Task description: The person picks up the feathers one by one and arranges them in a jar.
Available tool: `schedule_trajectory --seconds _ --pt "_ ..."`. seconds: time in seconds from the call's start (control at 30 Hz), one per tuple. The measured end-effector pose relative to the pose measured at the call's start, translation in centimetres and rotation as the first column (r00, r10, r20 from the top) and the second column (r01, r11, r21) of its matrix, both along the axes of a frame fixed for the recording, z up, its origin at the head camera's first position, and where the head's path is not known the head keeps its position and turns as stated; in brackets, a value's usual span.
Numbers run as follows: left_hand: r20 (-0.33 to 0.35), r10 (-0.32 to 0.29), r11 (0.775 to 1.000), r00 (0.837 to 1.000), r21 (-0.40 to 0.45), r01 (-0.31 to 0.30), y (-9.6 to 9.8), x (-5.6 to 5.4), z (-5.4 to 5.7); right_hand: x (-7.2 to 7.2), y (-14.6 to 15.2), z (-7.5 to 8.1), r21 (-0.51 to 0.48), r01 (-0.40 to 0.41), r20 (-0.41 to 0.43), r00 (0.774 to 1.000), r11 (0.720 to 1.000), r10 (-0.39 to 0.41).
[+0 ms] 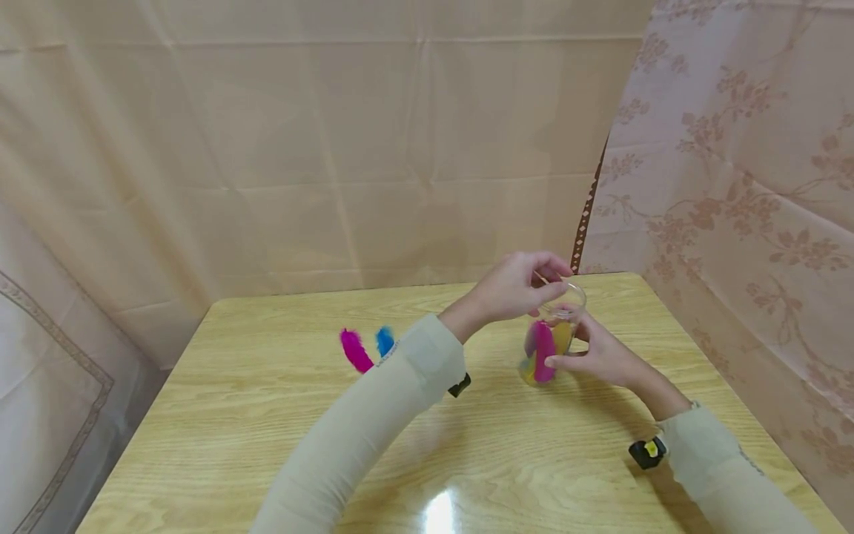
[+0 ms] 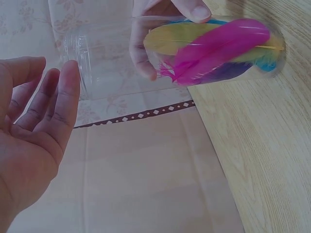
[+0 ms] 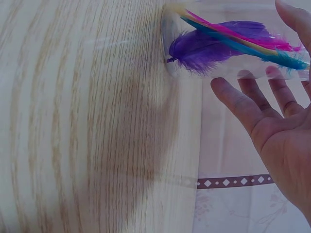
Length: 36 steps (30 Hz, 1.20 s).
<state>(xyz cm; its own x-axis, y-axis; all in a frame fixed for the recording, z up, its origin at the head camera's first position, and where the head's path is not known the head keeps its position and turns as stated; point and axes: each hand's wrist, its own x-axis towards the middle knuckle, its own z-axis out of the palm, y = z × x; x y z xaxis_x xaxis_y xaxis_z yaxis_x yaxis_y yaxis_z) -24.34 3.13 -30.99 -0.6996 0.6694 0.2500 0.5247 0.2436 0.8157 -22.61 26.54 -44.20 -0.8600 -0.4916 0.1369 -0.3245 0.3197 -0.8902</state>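
Observation:
A tall clear jar (image 1: 531,374) stands on the wooden table, right of its middle. Inside it are a pink feather (image 2: 218,48), a yellow feather (image 2: 163,39), a purple feather (image 3: 204,48) and a blue feather (image 3: 272,59), bunched toward the bottom. My right hand (image 1: 600,352) holds the jar from the right, thumb on the near side and fingers behind. Beside the jar's open mouth (image 2: 80,60) is my left hand (image 2: 39,107), its fingers loosely bent with nothing between them. The fingertips overlap the rim in the head view.
A loose pink feather (image 1: 356,350) and a loose blue feather (image 1: 385,340) lie on the table (image 1: 267,415) to the left, partly covered by the left sleeve (image 1: 373,415). A beige curtain (image 1: 373,148) hangs behind the table, a floral one (image 1: 754,185) along the right.

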Motion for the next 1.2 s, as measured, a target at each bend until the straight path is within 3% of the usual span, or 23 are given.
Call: schedule_trajectory --seconds 0.77,1.2 --pt "0.008 -0.011 1.000 1.000 0.011 0.011 -0.5 0.3 0.2 0.0 -0.1 -0.1 -0.016 -0.012 -0.011 1.000 1.000 0.012" --pt "0.079 -0.057 0.998 0.995 -0.017 0.059 -2.4 0.9 0.6 0.0 -0.1 0.0 0.010 -0.002 -0.033 0.999 1.000 0.003"
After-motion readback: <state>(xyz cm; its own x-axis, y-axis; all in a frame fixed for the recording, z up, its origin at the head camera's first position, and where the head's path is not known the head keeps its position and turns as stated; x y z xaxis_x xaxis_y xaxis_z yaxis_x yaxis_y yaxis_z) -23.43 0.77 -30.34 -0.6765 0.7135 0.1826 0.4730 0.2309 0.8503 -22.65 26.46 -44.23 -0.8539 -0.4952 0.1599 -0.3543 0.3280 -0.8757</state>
